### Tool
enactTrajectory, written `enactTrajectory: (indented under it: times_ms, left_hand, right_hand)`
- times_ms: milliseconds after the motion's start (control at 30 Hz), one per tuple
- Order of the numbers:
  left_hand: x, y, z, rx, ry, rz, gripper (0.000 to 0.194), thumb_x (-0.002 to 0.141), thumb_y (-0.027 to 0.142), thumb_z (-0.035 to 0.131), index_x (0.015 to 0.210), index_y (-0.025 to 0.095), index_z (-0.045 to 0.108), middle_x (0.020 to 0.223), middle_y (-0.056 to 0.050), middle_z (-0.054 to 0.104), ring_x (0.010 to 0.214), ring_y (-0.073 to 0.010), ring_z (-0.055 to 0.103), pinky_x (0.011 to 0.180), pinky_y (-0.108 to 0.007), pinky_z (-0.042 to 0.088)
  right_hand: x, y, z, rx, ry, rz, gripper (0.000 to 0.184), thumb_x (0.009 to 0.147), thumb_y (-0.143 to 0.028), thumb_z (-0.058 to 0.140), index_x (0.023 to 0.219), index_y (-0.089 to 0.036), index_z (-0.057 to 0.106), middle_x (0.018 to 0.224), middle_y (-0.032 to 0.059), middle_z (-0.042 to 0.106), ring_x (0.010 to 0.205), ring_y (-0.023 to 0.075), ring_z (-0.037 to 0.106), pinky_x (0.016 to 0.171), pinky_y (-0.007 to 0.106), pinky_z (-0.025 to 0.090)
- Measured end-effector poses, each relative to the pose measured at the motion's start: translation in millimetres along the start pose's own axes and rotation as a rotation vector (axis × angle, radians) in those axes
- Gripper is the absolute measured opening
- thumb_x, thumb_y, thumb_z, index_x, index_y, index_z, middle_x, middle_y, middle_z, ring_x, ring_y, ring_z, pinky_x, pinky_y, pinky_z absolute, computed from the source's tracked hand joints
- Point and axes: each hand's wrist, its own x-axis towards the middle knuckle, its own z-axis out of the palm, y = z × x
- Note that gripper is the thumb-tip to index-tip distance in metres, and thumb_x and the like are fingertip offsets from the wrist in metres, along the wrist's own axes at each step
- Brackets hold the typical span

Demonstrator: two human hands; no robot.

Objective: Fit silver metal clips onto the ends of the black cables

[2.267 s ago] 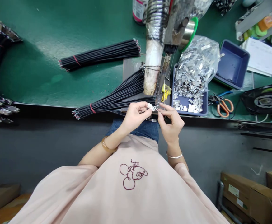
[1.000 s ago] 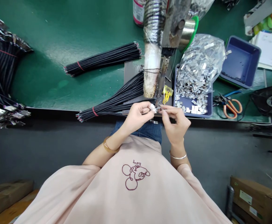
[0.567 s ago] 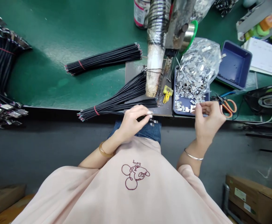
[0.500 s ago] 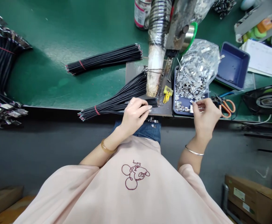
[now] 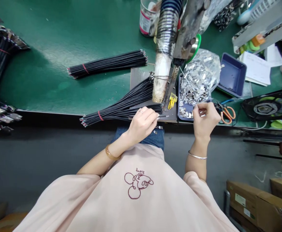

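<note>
Fingers [image 5: 153, 116] of your left hand [image 5: 142, 125] are curled with their tips close together over the front cables, at the near edge of the worktop [image 5: 65, 96]; a thin cable tip [image 5: 165, 116] pokes out just beyond them, but you can't tell from here whether they have hold of it or only touch it. Your right hand [image 5: 206, 120] is bent down at the front right corner of the blue tray [image 5: 179, 111], thumb and forefinger nearly meeting, and any piece between them is hidden. Small metal pieces [image 5: 186, 113] lie in that tray, some in its front part beside this hand, more under the clear bag [image 5: 202, 69]. The fanned black cable bundle [image 5: 127, 100], tied with a red band [image 5: 100, 115], lies left of the tray, its right-hand ends below the white-wrapped nozzle [image 5: 159, 82] and near the dark metal bar [image 5: 171, 87]. You look to be at the gathering step, a cable end for one hand and a metal piece for the other. Next, judging by this layout, you want a single piece pinched cleanly by its edges and the cable tip kept exposed, so that the two can be brought together.
</note>
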Motion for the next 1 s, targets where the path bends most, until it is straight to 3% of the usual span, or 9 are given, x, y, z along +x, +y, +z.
enactTrajectory:
  times_ms: [67,133,233,367,500,767,900,1000]
  left_hand:
    - [1,5,-0.6,-0.069,0.004,0.012,0.015,0.095,0.014,0.052,0.089,0.015,0.065,0.078,-0.006,0.069,0.072,-0.0173,0.059,0.074,-0.03,0.049]
    - [2,11,0.5,-0.171,0.01,-0.024,0.013,0.093,0.013,0.054,0.089,0.014,0.067,0.072,-0.004,0.067,0.064,-0.0134,0.057,0.066,-0.025,0.048]
    - [5,17,2.2,-0.358,-0.006,-0.255,0.013,0.087,0.01,0.057,0.087,0.012,0.069,0.061,0.002,0.061,0.05,-0.0072,0.047,0.052,-0.02,0.039]
    - [9,19,0.3,-0.62,-0.135,-0.619,0.014,0.087,0.017,0.059,0.077,0.012,0.069,0.057,0.003,0.058,0.049,-0.0061,0.047,0.05,-0.018,0.037]
    - [11,19,-0.8,-0.715,-0.159,-0.717,0.016,0.087,0.023,0.061,0.077,0.012,0.068,0.067,-0.001,0.065,0.058,-0.0089,0.056,0.056,-0.019,0.043]
    - [7,19,5.4,-0.612,-0.08,-0.649,0.01,0.085,0.02,0.068,0.08,0.013,0.071,0.071,-0.002,0.066,0.057,-0.008,0.05,0.053,-0.019,0.038]
    - [5,17,5.3,-0.487,-0.09,-0.503,0.009,0.088,0.018,0.068,0.081,0.014,0.071,0.069,-0.001,0.064,0.056,-0.0087,0.048,0.054,-0.021,0.038]
    - [3,15,5.3,-0.35,-0.128,-0.302,0.015,0.093,0.017,0.062,0.081,0.014,0.07,0.072,-0.004,0.068,0.062,-0.0113,0.056,0.061,-0.023,0.044]
  right_hand:
    - [-13,-20,-2,0.24,0.071,0.041,0.015,0.087,-0.026,0.066,0.077,-0.023,0.055,0.079,-0.0003,0.066,0.061,0.0133,0.06,0.059,0.03,0.05]
    - [-27,-41,-2,0.47,0.027,0.118,0.017,0.089,-0.03,0.067,0.079,-0.023,0.054,0.085,-0.0009,0.068,0.056,0.0107,0.063,0.052,0.027,0.051]
    - [-45,-64,3,0.623,-0.025,0.148,0.014,0.089,-0.029,0.07,0.081,-0.022,0.06,0.089,0.0,0.07,0.07,0.013,0.072,0.064,0.027,0.06]
    - [-56,-71,14,0.726,-0.172,0.176,0.012,0.09,-0.03,0.069,0.082,-0.022,0.069,0.095,0.0036,0.073,0.084,0.0155,0.073,0.072,0.029,0.063]
    - [-58,-68,21,0.794,-0.306,0.184,0.008,0.089,-0.027,0.07,0.083,-0.022,0.072,0.097,0.0033,0.074,0.087,0.0147,0.073,0.073,0.027,0.064]
    - [-61,-68,24,0.857,-0.305,0.245,0.006,0.088,-0.023,0.069,0.083,-0.024,0.073,0.099,0.0022,0.073,0.088,0.0132,0.072,0.076,0.026,0.063]
    - [-61,-62,23,0.874,-0.353,0.273,0.006,0.087,-0.022,0.068,0.081,-0.023,0.071,0.1,0.0027,0.073,0.087,0.0136,0.072,0.075,0.026,0.063]
    - [-61,-61,18,0.765,-0.367,0.201,0.007,0.086,-0.018,0.067,0.081,-0.022,0.07,0.102,0.0036,0.072,0.091,0.0154,0.072,0.08,0.03,0.063]
